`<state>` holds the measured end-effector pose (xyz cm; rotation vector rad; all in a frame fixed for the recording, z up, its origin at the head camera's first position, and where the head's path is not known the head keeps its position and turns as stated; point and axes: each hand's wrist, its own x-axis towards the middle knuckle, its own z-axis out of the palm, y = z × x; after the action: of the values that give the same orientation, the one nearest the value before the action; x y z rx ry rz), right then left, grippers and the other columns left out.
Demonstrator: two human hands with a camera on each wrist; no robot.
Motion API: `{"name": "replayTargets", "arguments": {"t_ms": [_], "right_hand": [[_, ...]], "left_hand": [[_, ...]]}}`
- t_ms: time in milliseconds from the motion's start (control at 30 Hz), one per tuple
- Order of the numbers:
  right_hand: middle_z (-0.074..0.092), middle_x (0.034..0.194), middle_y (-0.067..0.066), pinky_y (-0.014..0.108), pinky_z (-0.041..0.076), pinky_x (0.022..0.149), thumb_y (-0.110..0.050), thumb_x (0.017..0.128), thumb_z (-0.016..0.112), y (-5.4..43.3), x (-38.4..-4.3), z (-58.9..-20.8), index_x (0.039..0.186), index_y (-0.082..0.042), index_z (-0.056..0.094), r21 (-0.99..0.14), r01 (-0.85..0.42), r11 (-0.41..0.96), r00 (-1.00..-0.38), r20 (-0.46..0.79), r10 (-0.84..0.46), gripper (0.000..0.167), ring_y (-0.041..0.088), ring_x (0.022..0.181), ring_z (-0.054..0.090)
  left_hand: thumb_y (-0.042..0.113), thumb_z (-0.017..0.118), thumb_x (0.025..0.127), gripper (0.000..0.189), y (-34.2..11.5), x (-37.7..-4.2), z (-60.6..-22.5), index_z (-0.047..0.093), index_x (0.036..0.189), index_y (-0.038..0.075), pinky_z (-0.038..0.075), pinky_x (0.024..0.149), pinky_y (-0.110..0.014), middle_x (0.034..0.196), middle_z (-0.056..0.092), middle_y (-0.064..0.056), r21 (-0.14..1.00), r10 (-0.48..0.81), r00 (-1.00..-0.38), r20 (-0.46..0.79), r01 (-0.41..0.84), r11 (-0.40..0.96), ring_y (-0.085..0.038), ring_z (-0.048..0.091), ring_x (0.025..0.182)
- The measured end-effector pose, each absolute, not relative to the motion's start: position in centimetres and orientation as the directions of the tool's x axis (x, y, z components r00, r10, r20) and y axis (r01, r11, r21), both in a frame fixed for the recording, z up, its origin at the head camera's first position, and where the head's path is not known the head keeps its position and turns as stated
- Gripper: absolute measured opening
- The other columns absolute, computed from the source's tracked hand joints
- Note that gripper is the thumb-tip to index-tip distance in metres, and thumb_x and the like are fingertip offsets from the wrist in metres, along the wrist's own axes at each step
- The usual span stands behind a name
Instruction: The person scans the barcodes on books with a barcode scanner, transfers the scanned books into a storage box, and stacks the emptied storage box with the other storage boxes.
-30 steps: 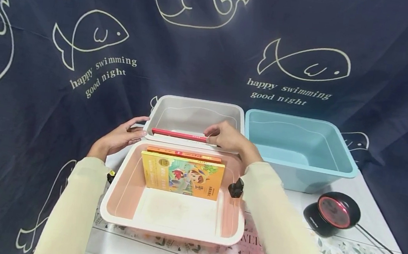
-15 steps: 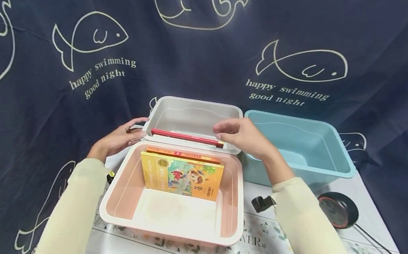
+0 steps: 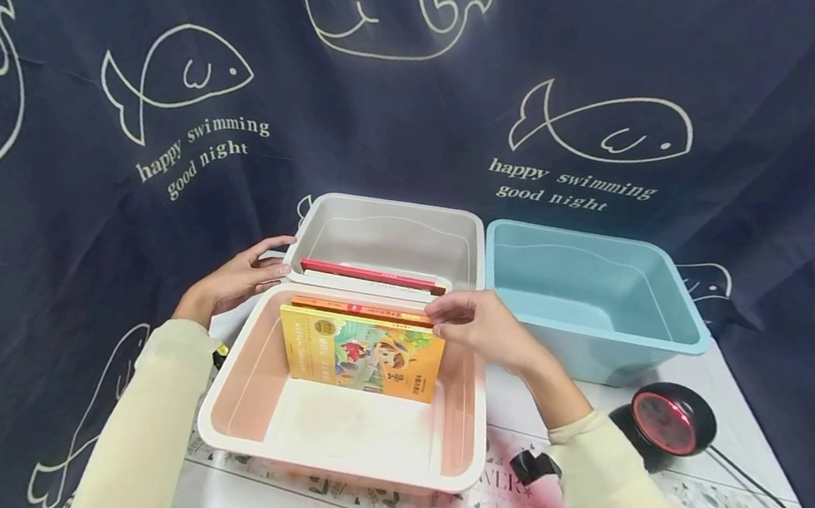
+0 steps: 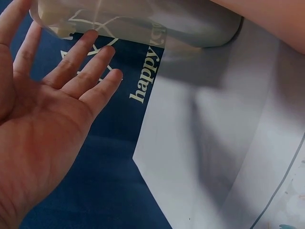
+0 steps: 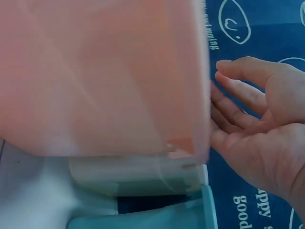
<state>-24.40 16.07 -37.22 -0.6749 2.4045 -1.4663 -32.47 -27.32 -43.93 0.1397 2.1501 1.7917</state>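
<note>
A pink bin (image 3: 333,470) stands in front, and upright at its back wall lean a yellow illustrated book (image 3: 361,358) and an orange-spined book (image 3: 341,306). My right hand (image 3: 495,331) is at the top right corner of these books; the right wrist view shows its thumb and fingers apart above the bin's rim. Behind is a grey bin (image 3: 397,213), holding a red-spined book (image 3: 356,272) and a white one (image 3: 366,284) at its front wall. My left hand (image 3: 234,280) touches that bin's left rim with spread, nearly straight fingers.
To the right of the grey bin stands a blue bin (image 3: 587,333). A round black device (image 3: 668,422) with a red glow and a cable sits on the table at right. A dark fish-print curtain (image 3: 392,126) hangs behind the bins.
My right hand has left the books in the grey bin, lifted rightward, then come forward and down to the books in the pink bin. My left hand has stayed in place.
</note>
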Motion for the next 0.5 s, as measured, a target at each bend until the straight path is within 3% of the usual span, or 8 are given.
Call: {"name": "replayTargets", "arguments": {"t_ms": [500], "right_hand": [[0.078, 0.111, 0.014, 0.041, 0.06, 0.096, 0.004, 0.089, 0.068, 14.5, -24.1, -38.0, 0.113, -0.001, 0.077, -0.843, -0.269, 0.466, -0.867, 0.001, -0.499, 0.027, 0.025, 0.106, 0.074]], "left_hand": [[0.019, 0.067, 0.102, 0.068, -27.2, -32.2, -43.7, 0.032, 0.16, 0.029, 0.052, 0.103, -0.022, 0.132, 0.058, 0.006, 0.968, 0.288, -0.937, -0.197, -0.14, 0.208, 0.0, 0.065, 0.114]]}}
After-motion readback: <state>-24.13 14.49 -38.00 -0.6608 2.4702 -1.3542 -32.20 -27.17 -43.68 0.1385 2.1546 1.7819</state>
